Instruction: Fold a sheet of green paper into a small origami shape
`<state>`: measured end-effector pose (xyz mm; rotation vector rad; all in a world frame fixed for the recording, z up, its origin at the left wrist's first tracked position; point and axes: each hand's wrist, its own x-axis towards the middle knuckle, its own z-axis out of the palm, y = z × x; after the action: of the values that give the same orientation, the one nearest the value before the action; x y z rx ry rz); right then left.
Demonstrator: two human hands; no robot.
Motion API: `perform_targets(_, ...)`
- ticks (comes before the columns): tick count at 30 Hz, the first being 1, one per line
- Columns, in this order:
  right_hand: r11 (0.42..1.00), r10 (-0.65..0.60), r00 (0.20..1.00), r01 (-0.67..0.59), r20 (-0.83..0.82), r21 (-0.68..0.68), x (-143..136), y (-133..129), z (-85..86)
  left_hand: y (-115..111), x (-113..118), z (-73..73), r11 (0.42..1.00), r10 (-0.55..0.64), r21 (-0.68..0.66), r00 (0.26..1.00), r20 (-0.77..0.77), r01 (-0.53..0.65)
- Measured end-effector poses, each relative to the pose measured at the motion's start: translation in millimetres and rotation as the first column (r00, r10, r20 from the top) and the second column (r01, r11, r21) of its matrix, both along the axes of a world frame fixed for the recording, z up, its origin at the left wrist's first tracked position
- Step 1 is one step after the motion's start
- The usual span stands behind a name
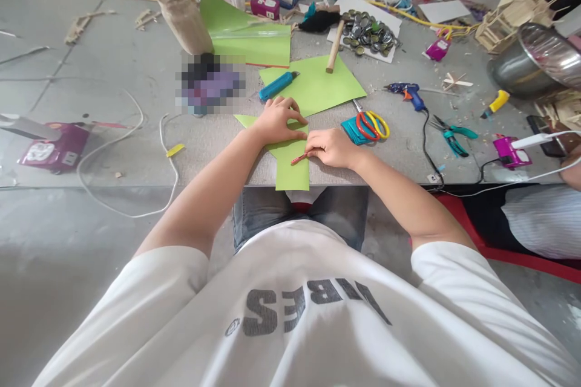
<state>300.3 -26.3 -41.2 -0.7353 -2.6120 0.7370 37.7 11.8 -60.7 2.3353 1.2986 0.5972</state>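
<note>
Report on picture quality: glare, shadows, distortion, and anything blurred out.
Head view: bright reflections on the shiny silver metal bowl; head view: soft grey shadows creasing the white T-shirt; head view: wide-angle stretching swells that shirt toward the lower corners; head view: coarse pixelation hides what the purple-and-black patch is; head view: left hand, right hand and lime-green paper piece look reasonably sharp.

White lettered T-shirt (313, 341), blue-grey jeans (261, 208)

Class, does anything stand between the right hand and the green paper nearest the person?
Nothing visible does: the right hand, holding a slim red tool, reaches the green paper; the left hand rests on it.
</note>
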Motion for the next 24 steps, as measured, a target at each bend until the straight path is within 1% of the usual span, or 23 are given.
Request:
perform_targets(4,1.000,-0.002,0.999,0.002,-0.034,-0.018,2.3,-14.8,-2.5,1.3,0.4,-0.7,1.000,-0.006,-0.013,1.000,0.018,0.006)
perform_targets(7,0.998,-0.052,0.996,0.050,-0.071,-0.022,4.2,-23.1,-6.9,1.7,0.7,-1.4,1.000,-0.004,-0.014,1.000,0.031,0.005)
perform_targets(9,0.993,-0.122,0.987,0.120,-0.106,-0.019,5.7,-24.0,-10.2,1.7,0.5,-2.0,1.000,0.004,-0.006,0.999,0.043,-0.003)
perform_targets(11,0.975,-0.220,0.965,0.221,-0.146,-0.011,7.1,-21.6,-12.7,1.4,0.3,-2.4,1.000,0.014,0.002,0.999,0.053,-0.014)
perform_targets(14,0.929,-0.364,0.913,0.371,-0.184,0.002,7.4,-17.4,-13.5,-0.2,0.6,-1.7,1.000,0.022,0.012,0.998,0.060,-0.022)
perform_targets(16,0.904,-0.420,0.890,0.427,-0.176,0.006,5.7,-17.6,-12.6,-1.8,1.4,-0.7,1.000,0.024,0.016,0.998,0.059,-0.025)
perform_targets(18,0.895,-0.440,0.886,0.446,-0.146,0.011,2.8,-20.7,-11.3,-3.0,2.2,0.4,1.000,0.026,0.013,0.998,0.054,-0.027)
perform_targets(24,0.893,-0.446,0.893,0.449,-0.056,0.039,-4.2,-31.7,-8.4,-4.1,1.5,0.5,0.999,0.033,0.008,0.998,0.045,-0.033)
